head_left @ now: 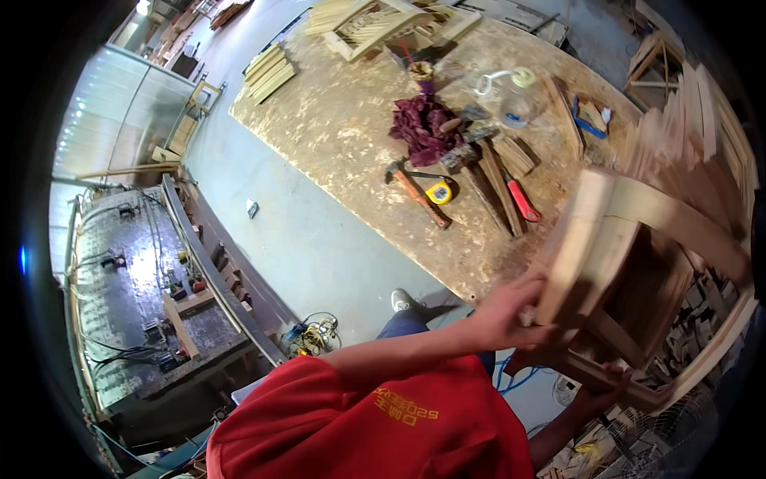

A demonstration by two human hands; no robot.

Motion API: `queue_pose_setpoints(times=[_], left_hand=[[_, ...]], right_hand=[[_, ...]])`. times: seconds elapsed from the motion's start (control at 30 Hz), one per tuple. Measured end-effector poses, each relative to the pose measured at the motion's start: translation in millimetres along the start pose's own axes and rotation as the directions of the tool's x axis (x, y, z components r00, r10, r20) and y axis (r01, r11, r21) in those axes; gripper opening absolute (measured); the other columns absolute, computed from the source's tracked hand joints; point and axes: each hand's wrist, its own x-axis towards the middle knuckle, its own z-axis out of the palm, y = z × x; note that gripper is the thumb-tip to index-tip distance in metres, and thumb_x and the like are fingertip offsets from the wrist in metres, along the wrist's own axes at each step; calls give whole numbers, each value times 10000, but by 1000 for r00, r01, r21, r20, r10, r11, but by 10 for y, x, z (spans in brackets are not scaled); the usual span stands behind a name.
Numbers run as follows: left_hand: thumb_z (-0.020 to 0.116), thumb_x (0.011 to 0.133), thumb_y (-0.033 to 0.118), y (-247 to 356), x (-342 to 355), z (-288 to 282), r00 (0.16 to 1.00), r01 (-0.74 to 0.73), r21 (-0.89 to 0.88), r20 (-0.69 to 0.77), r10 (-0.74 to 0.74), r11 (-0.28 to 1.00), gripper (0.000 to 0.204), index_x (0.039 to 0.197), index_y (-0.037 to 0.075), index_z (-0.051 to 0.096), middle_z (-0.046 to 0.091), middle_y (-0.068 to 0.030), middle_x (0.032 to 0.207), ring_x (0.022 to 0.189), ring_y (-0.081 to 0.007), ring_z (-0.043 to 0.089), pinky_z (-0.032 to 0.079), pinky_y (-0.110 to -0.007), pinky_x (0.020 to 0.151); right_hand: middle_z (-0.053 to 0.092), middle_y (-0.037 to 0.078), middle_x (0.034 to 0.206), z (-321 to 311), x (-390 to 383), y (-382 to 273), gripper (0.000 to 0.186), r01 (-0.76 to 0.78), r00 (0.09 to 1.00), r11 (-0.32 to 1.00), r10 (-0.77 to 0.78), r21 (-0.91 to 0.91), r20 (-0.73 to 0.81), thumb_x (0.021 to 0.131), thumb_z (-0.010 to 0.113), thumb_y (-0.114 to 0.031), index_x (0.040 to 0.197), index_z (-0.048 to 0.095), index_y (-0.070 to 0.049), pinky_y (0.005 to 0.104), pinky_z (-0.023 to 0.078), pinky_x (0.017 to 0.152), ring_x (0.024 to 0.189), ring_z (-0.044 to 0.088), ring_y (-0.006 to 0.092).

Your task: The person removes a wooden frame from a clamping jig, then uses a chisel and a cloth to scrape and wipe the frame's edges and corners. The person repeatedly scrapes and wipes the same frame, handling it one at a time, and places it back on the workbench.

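On the right, at the bench's near corner, I hold a pale wooden chair frame (594, 239) with curved members, tilted in the air. My left hand (512, 310) is closed around its near left end. Lower down, my right hand (604, 396) grips the underside of the frame, its fingers partly hidden by the wood. Beyond the frame on the bench lie an orange-handled hammer (421, 199), a yellow tape measure (439, 192), a red-handled tool (524, 201) and a wooden-handled hammer (483, 194). Behind these is a crumpled dark red cloth (419, 132).
The worn workbench (319, 152) also carries a clear container (515, 112), a blue box (589, 118) and slats (269, 73). Stacked wooden parts (678, 136) stand at right, above scrap wood. Tangled cables (317, 334) lie on the floor. A metal machine table (144, 279) stands left.
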Motion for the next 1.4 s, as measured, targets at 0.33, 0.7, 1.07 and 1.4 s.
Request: queue_pose_setpoints(times=[0.33, 0.7, 1.07, 1.4], left_hand=[[896, 808, 383, 86, -891, -3949, 902, 177, -7, -400, -165, 984, 880, 1443, -43, 461, 586, -191, 1395, 1273, -256, 592, 481, -401, 1074], [655, 1012, 449, -1283, -2005, -5517, 565, -16, -531, -704, -430, 847, 427, 1078, 41, 552, 535, -62, 849, 796, -200, 563, 502, -368, 770], [760, 952, 339, -2405, -1488, -6358, 90, -107, -460, -887, -452, 881, 330, 977, 68, 573, 584, -69, 810, 735, -208, 616, 532, -376, 699], [756, 956, 293, -3085, -1385, -6890, 240, -150, -571, -813, -530, 807, 367, 1108, 2, 591, 622, -106, 986, 956, -255, 647, 547, -449, 979]], right_hand=[[657, 120, 916, 3988, -987, 1194, 307, 169, 730, 788, 304, -593, 612, 806, 770, -122, 1041, 626, 13, 353, 565, 702, 751, 668, 206], [669, 24, 1025, 5600, 193, 3807, 304, 613, 339, 554, 460, -563, 821, 1018, 679, -282, 1210, 643, -49, 281, 516, 807, 892, 622, 108], [650, 278, 1255, 4727, 1997, 5049, 598, 588, 807, -389, 345, -709, 480, 942, 670, -423, 1334, 556, 15, 496, 472, 1021, 1182, 611, 460], [621, 191, 1276, 4769, 2196, 4910, 463, 260, 941, -72, 241, -963, 236, 984, 623, -201, 1399, 539, -12, 431, 484, 1010, 1142, 610, 305]])
